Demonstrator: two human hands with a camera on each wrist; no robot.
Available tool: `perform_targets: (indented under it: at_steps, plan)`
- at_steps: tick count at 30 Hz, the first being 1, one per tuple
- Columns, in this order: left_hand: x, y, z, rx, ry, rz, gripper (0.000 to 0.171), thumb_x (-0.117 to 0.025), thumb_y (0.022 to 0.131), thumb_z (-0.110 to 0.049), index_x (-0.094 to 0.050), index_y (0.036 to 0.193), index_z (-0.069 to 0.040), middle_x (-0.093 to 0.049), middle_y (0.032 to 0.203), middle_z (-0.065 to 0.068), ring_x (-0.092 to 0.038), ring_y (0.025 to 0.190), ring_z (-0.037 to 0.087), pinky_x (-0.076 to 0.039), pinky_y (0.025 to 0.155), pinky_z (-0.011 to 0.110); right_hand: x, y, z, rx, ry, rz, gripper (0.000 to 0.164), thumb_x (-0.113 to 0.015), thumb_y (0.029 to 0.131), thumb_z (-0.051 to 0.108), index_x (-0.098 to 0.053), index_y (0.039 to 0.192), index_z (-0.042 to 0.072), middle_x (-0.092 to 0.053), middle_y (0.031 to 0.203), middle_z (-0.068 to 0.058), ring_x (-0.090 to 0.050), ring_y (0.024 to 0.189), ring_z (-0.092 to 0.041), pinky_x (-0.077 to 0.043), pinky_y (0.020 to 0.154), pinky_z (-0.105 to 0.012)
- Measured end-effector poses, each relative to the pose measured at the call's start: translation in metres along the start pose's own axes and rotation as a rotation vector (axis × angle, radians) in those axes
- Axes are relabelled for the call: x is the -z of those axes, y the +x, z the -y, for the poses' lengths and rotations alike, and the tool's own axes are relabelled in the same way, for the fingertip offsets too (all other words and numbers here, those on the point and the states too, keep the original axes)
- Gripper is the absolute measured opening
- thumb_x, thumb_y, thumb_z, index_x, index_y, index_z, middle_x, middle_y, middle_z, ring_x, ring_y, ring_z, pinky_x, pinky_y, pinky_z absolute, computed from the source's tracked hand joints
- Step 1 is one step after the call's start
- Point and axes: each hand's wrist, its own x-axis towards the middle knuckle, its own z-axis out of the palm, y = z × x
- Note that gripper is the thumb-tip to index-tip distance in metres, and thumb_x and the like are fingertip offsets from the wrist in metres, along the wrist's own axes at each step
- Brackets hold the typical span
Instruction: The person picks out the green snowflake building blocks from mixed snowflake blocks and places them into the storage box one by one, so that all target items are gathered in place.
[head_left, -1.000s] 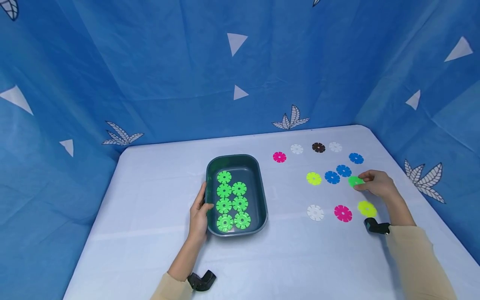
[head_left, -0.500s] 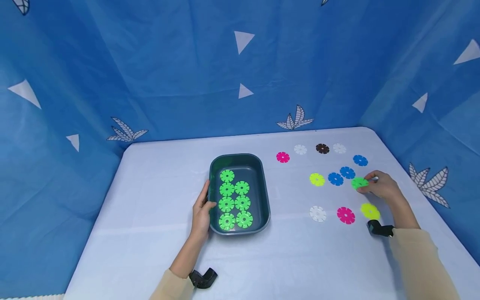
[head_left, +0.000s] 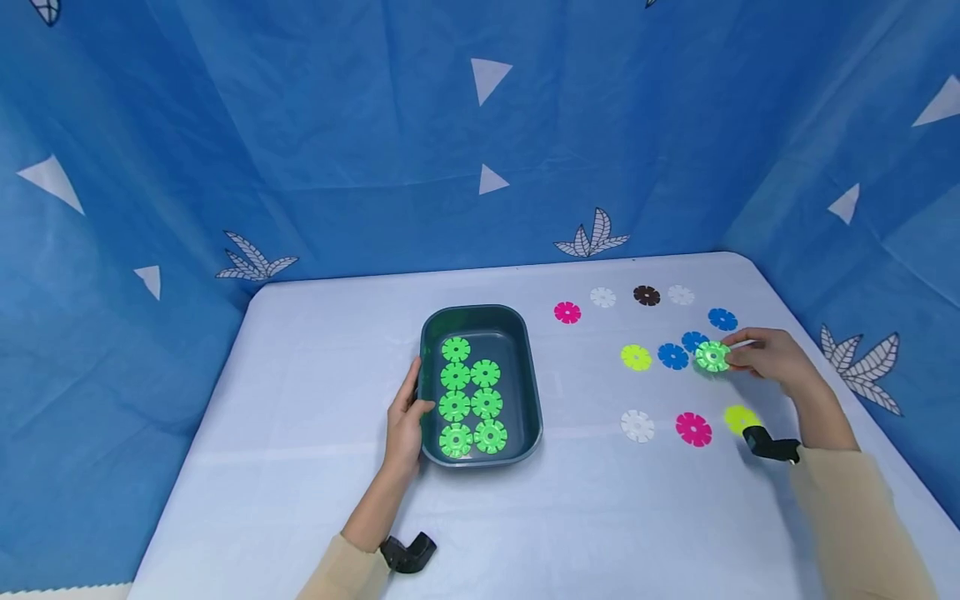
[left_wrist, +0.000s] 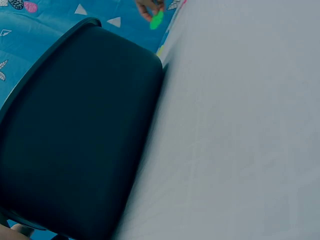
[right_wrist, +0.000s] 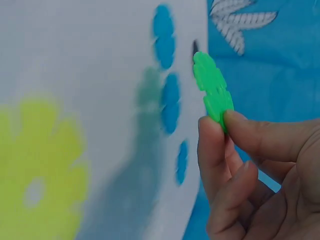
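Note:
My left hand [head_left: 403, 429] grips the left side of a dark green plastic basin [head_left: 516, 358], thumb over the rim and fingers along the outer wall. Several bright green notched discs [head_left: 454, 405] lie in two columns inside it. At the right, my right hand [head_left: 772, 358] pinches another green notched disc [head_left: 711, 357] between thumb and fingertips. The right wrist view shows this disc [right_wrist: 212, 85] nearly edge-on, held above the table, its shadow falling on the white cloth. Seen from the left wrist, the basin's outer wall [left_wrist: 80, 130] fills much of the view.
Blue discs [head_left: 672, 357] lie close to the right hand. Around them are yellow [head_left: 637, 357], pink [head_left: 693, 429], white [head_left: 637, 426] and brown [head_left: 647, 296] discs on the white table [head_left: 315, 375]. A blue printed curtain [head_left: 390, 167] stands behind and at both sides.
My right hand has taken the green disc off the table and raised it, its face now tilted toward the head camera. The left hand keeps its hold on the basin.

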Motion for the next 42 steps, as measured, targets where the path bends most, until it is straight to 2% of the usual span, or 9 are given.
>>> perform_targets:
  at_steps: [4, 7, 11, 14, 23, 26, 33, 37, 42]
  plan:
    - [0.000, 0.000, 0.000, 0.000, -0.006, 0.001, 0.071, -0.043, 0.090, 0.000, -0.029, 0.155, -0.024, -0.019, 0.163, -0.006, -0.009, 0.152, 0.019, -0.013, 0.122, 0.045, -0.003, 0.004, 0.024, 0.079, 0.019, -0.003, 0.042, -0.061, 0.094, 0.025, -0.056, 0.127, -0.002, -0.067, 0.096, -0.014, -0.066, 0.084, -0.027, -0.046, 0.068, -0.035]
    - [0.000, 0.000, 0.000, 0.000, -0.009, -0.001, 0.071, -0.044, 0.090, 0.000, -0.028, 0.155, -0.023, -0.019, 0.163, -0.006, -0.009, 0.152, 0.019, -0.013, 0.122, 0.045, -0.011, 0.007, 0.048, 0.119, 0.038, -0.006, 0.040, -0.063, 0.093, 0.024, -0.058, 0.124, 0.000, -0.063, 0.098, -0.016, -0.063, 0.085, -0.030, -0.047, 0.069, -0.037]
    - [-0.001, -0.001, 0.000, -0.005, -0.010, -0.002, 0.072, -0.044, 0.089, 0.000, -0.029, 0.155, -0.023, -0.019, 0.164, -0.003, -0.009, 0.153, 0.021, -0.013, 0.121, 0.046, -0.027, 0.008, 0.090, 0.164, 0.026, 0.020, 0.038, -0.063, 0.093, 0.019, -0.058, 0.126, -0.001, -0.058, 0.108, -0.021, -0.062, 0.090, -0.033, -0.052, 0.072, -0.035]
    - [-0.001, -0.001, 0.000, -0.009, -0.013, 0.001, 0.072, -0.044, 0.088, 0.001, -0.029, 0.155, -0.021, -0.019, 0.164, -0.001, -0.009, 0.153, 0.023, -0.013, 0.121, 0.047, -0.041, 0.012, 0.123, 0.226, 0.028, 0.055, 0.034, -0.064, 0.093, 0.014, -0.061, 0.124, 0.000, -0.060, 0.107, -0.021, -0.066, 0.090, -0.032, -0.053, 0.072, -0.034]
    - [0.000, -0.002, -0.001, -0.008, -0.016, 0.007, 0.071, -0.043, 0.089, 0.001, -0.028, 0.155, -0.021, -0.018, 0.164, -0.002, -0.008, 0.153, 0.022, -0.013, 0.122, 0.046, -0.097, 0.024, 0.220, 0.560, 0.005, 0.128, 0.022, -0.066, 0.090, 0.004, -0.070, 0.111, 0.004, -0.069, 0.089, -0.014, -0.067, 0.074, -0.024, -0.054, 0.061, -0.033]
    - [0.000, -0.001, 0.000, -0.011, -0.020, 0.011, 0.072, -0.043, 0.089, 0.001, -0.028, 0.155, -0.021, -0.018, 0.164, -0.001, -0.008, 0.153, 0.023, -0.013, 0.121, 0.047, -0.115, 0.026, 0.244, 0.623, -0.051, 0.156, 0.020, -0.066, 0.090, 0.004, -0.072, 0.109, 0.005, -0.070, 0.087, -0.012, -0.067, 0.072, -0.022, -0.054, 0.059, -0.031]
    - [0.002, -0.001, 0.001, -0.021, -0.022, 0.017, 0.072, -0.043, 0.088, 0.002, -0.028, 0.156, -0.020, -0.018, 0.164, 0.001, -0.008, 0.153, 0.024, -0.012, 0.121, 0.047, -0.157, 0.031, 0.277, 0.661, -0.186, 0.188, 0.020, -0.065, 0.089, 0.004, -0.074, 0.107, 0.004, -0.073, 0.085, -0.010, -0.070, 0.072, -0.028, -0.053, 0.057, -0.027]
    - [0.003, -0.001, 0.001, -0.024, -0.020, 0.010, 0.072, -0.043, 0.088, 0.002, -0.029, 0.155, -0.020, -0.018, 0.164, 0.001, -0.008, 0.153, 0.024, -0.012, 0.122, 0.047, -0.175, 0.031, 0.283, 0.690, -0.276, 0.181, 0.022, -0.064, 0.089, 0.002, -0.074, 0.109, 0.003, -0.075, 0.088, -0.010, -0.069, 0.066, -0.023, -0.052, 0.060, -0.027]
    - [0.001, -0.001, 0.001, -0.028, -0.015, 0.014, 0.072, -0.043, 0.088, 0.001, -0.029, 0.155, -0.020, -0.019, 0.164, 0.001, -0.009, 0.153, 0.024, -0.013, 0.121, 0.047, -0.188, 0.030, 0.283, 0.713, -0.394, 0.139, 0.024, -0.062, 0.088, -0.002, -0.076, 0.108, 0.003, -0.075, 0.103, -0.012, -0.069, 0.075, -0.020, -0.054, 0.067, -0.028]
